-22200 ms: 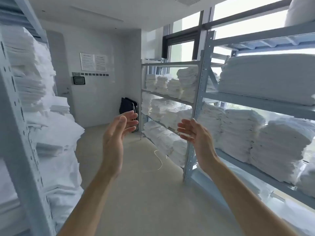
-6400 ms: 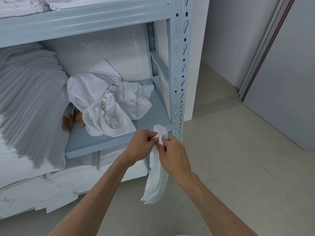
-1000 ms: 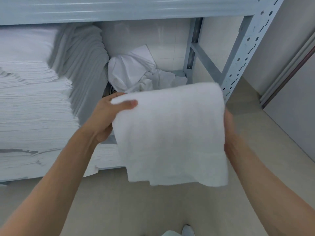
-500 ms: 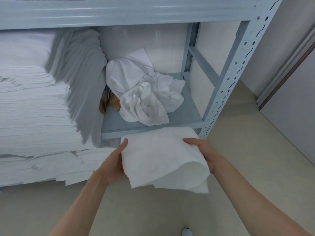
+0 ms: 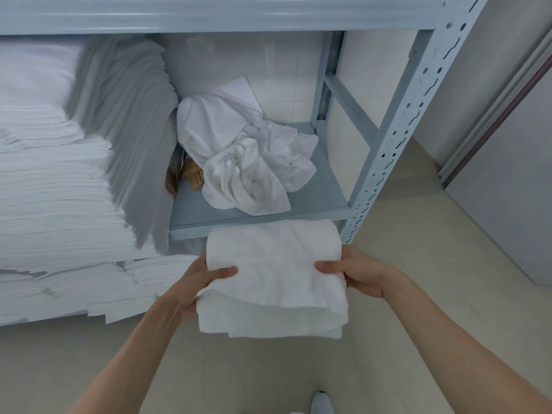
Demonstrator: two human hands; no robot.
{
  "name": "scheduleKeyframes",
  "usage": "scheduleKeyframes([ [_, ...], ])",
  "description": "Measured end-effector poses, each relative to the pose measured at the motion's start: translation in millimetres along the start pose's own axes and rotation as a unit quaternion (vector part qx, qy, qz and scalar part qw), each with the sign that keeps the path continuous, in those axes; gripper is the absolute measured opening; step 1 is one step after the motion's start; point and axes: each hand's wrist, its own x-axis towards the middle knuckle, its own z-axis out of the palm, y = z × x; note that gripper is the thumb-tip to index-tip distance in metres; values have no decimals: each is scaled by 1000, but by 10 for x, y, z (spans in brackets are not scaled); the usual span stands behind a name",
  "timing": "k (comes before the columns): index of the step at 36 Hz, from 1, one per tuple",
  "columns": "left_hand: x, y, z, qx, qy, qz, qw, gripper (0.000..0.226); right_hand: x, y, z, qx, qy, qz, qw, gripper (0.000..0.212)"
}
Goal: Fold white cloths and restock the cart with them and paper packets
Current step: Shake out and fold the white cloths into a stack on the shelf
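A folded white cloth (image 5: 274, 276) is gripped at its edges by the left hand (image 5: 198, 283) and right hand (image 5: 357, 271), just before the shelf (image 5: 257, 218). A crumpled cloth heap (image 5: 245, 162) and brown packets (image 5: 191, 176) are held there, beside stacked linens (image 5: 59, 174).
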Motion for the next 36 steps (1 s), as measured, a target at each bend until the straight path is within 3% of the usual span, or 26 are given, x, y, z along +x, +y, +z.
scheduleKeyframes([
  [5,1,17,4,-3,-4,37,999,63,0,11,-39,-16,-3,-18,1000,54],
  [12,-1,164,-12,-17,-22,61,998,61,-23,1,-33,66,-6,-58,996,55],
  [17,-64,446,63,-24,-8,105,994,51,-83,-203,20,119,26,-149,981,43],
  [21,-168,720,46,-21,20,176,984,31,-119,-376,-24,151,34,-243,958,30],
  [23,-192,843,40,11,46,178,983,39,-120,-465,-29,133,7,-254,958,38],
  [25,-172,939,87,21,22,192,981,48,-79,-518,-19,126,-26,-211,969,57],
  [27,-142,962,127,32,34,207,977,41,-32,-500,-19,127,2,-202,971,67],
  [31,-106,700,-8,39,72,148,986,39,5,-344,-4,136,63,-223,963,50],
  [34,-125,538,-71,36,40,77,996,15,-12,-280,51,101,90,-189,973,27],
  [36,-114,486,-102,53,22,75,996,14,12,-242,89,71,81,-165,980,22],
])
